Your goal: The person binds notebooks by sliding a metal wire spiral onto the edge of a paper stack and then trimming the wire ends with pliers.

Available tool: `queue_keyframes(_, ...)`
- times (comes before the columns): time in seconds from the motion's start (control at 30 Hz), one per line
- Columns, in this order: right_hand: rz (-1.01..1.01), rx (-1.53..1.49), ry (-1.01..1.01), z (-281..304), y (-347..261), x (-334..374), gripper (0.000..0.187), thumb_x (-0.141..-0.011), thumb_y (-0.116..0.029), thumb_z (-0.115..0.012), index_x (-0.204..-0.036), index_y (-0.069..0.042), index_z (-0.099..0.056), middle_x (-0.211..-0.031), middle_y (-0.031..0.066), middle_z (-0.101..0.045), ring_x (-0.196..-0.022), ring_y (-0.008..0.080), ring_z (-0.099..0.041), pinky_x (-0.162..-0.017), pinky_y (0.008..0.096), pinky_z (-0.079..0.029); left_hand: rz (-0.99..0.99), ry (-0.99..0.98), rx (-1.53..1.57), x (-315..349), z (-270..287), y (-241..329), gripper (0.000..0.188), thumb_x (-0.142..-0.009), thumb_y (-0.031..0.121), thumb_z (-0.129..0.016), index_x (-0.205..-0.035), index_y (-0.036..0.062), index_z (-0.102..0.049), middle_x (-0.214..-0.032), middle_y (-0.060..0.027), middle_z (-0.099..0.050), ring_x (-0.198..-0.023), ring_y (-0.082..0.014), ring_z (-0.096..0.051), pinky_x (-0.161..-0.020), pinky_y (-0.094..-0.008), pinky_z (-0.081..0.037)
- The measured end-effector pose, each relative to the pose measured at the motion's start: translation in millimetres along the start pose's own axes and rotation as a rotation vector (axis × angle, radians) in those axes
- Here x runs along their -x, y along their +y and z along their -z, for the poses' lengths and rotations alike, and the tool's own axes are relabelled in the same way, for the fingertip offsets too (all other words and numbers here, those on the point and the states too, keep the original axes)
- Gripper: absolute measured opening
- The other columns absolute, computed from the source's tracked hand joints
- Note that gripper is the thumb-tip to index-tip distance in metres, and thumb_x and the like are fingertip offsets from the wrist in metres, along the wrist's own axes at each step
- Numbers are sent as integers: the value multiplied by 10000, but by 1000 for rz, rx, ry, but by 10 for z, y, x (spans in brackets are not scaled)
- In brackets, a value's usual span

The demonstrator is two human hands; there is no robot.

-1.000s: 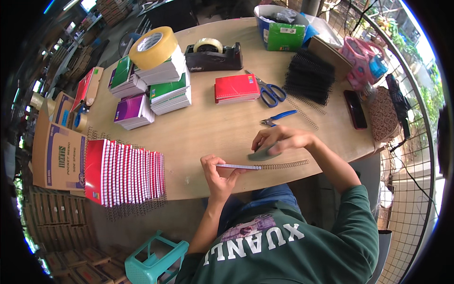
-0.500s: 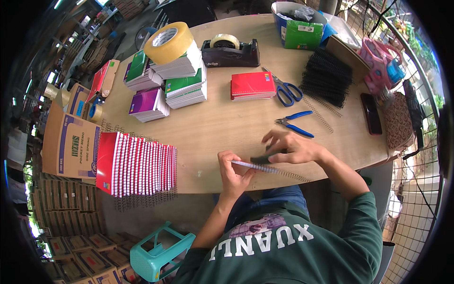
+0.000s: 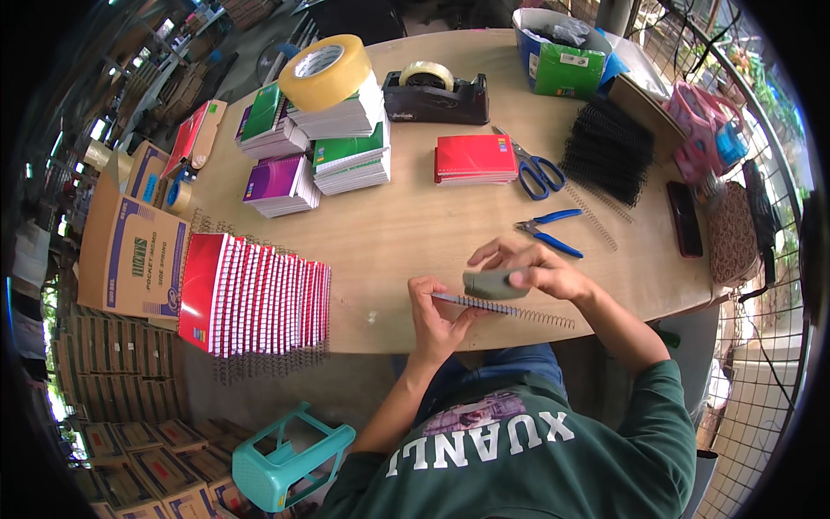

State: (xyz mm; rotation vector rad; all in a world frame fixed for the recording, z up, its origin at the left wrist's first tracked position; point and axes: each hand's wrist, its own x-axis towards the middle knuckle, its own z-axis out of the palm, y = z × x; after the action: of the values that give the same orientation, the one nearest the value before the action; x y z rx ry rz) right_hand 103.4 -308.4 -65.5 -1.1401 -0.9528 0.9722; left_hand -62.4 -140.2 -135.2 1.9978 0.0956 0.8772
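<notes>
While the left hand (image 3: 435, 318) pinches the near end of a thin grey notebook with a wire spiral binding (image 3: 494, 294) at the round wooden table's (image 3: 406, 233) front edge, the right hand (image 3: 533, 268) closes its fingers over the notebook's top, near blue-handled pliers (image 3: 549, 234).

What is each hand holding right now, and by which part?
The left hand grips the notebook by its left end, at the table's near edge. The right hand holds a grey tool from above, over the spiral.
</notes>
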Motion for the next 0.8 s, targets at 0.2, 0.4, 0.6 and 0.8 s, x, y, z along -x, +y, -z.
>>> queue_keyframes(0.2, -8, 410, 66, -86, -20, -75, 361, -881, -278, -700, -1057, 33, -754, -1305, 229, -574, -1135, 333, -597, -942, 395, -482, 295, 52, 546, -12, 202, -101, 665, -844, 110, -821, -1327, 58, -369, -1085, -89, -524, -997, -170, -546, -897, -327, -483)
queue_keyframes(0.4, 15, 86, 56, -147, -29, -174, 400, -905, -299, -694, -1042, 73, -742, -1298, 235, -568, -1083, 323, -620, -879, 418, -519, 370, 0, 703, -73, 311, -179, 559, -900, -96, -669, -1338, 78, -369, -1002, -89, -622, -924, -151, -649, -827, -285, -566)
queue_keyframes(0.6, -11, 592, 46, -179, -35, -320, 417, -903, -321, -677, -1042, 66, -739, -1260, 226, -596, -1101, 312, -609, -884, 403, -512, 443, -5, 777, -61, 297, -249, 601, -864, -100, -719, -1319, 74, -369, -991, -93, -650, -927, -149, -662, -822, -296, -596)
queue_keyframes(0.8, -120, 312, 39, -134, 5, -386, 396, -929, -321, -648, -1075, 33, -748, -1309, 199, -562, -1088, 306, -619, -897, 414, -506, 477, 30, 820, -77, 280, -222, 636, -833, -132, -734, -1313, 79, -374, -958, -93, -647, -904, -151, -668, -796, -291, -606)
